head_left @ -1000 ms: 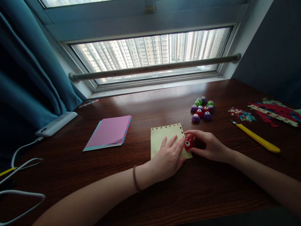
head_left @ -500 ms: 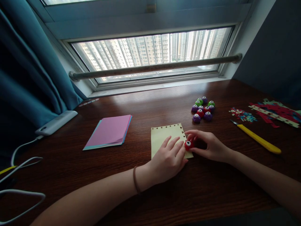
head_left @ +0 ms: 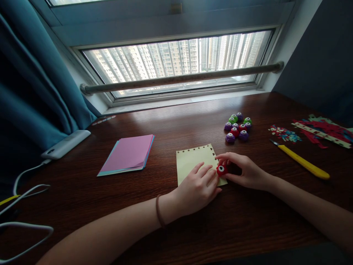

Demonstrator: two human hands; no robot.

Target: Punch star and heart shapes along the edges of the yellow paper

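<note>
A pale yellow paper sheet (head_left: 191,160) lies on the dark wooden desk (head_left: 176,224), with small star holes along its far edge and upper right edge. My left hand (head_left: 200,187) rests flat on the sheet's near part, fingers spread. My right hand (head_left: 244,171) grips a small red punch (head_left: 221,169) with a white button, set on the sheet's right edge. The fingertips of both hands nearly meet at the punch.
Several purple, red and green punches (head_left: 237,127) cluster behind the sheet. A yellow craft knife (head_left: 302,163), coloured paper bits (head_left: 284,133) and punched strips (head_left: 322,130) lie right. A stack of pink and blue paper (head_left: 128,152), a white power bank (head_left: 65,144) and cables (head_left: 24,206) lie left.
The red punch and my right hand have slid slightly nearer along the sheet's right edge. My left fingers curled in a little. The view shifted slightly.
</note>
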